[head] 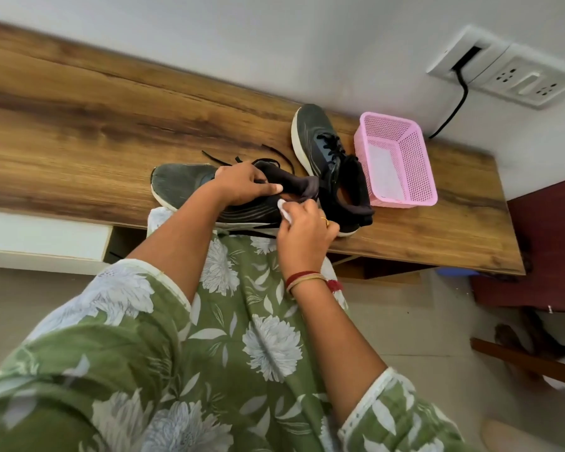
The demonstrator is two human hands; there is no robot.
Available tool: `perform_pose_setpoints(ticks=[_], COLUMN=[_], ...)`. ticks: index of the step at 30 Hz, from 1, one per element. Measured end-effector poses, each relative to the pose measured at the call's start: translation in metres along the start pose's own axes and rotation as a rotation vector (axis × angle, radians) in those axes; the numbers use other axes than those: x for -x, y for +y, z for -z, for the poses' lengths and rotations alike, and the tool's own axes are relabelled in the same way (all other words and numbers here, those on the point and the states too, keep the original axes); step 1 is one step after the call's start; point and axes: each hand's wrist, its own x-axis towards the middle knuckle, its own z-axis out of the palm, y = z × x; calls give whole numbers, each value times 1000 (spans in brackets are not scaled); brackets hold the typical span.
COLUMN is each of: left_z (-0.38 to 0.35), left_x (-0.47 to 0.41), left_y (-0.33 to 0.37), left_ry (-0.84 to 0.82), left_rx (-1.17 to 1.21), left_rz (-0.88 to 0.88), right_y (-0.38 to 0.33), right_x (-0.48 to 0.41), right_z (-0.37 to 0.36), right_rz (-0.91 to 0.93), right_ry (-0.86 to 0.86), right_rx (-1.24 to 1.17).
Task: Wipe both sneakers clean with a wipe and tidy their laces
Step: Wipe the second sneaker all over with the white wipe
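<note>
The near sneaker lies left-right, toe left, with the left hand gripping its collar. The right hand pinches a wipe against its side. The far sneaker points toe-far.

The wooden table bears a near sneaker, a far sneaker and a pink basket.

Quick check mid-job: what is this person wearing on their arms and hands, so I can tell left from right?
Both arms wear loose green sleeves printed with white flowers and edged in white trim: left sleeve, right sleeve. The right hand has a gold ring, and its wrist carries red and gold bangles with a red tassel. The left hand shows no jewellery.
</note>
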Motion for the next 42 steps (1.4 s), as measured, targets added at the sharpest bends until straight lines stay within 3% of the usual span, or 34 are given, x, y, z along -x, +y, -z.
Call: perform_pose_setpoints(ticks=[3,8,12,14,20,24,26,31,33,38,42], left_z=[-3,0,1,0,3,4,4,5,8,31,48], left_x=[1,0,-2,-1,-3,-8,-8,-7,-4,6,17], left_y=[-1,-1,-3,-3,-2,-6,-6,-5,0,17,39], left_ry=[23,-14,-36,-31,-71,-109,-119,-121,-145,-145,-124], left_rx=[-52,-16,34,21,37,91,100,106,158,186,222], left_rz=[-17,-11,-1,-2,11,27,33,40,45,24,-67], right_y=[-9,0,4,1,-7,1,-2,-10,-9,7,28], right_x=[8,15,9,5,16,9,5,14,20,39,54], right_z=[-8,2,7,6,1,1,-2,-4,-3,22,59], right_rz=[95,277,-84,-125,261,-41,-82,337,441,133,-59], right_ry=[-53,-226,-13,-20,-232,40,14,-279,-274,-62,41], right_rx=[218,2,-134,-53,-27,-169,-72,-1,-72,-580,-830])
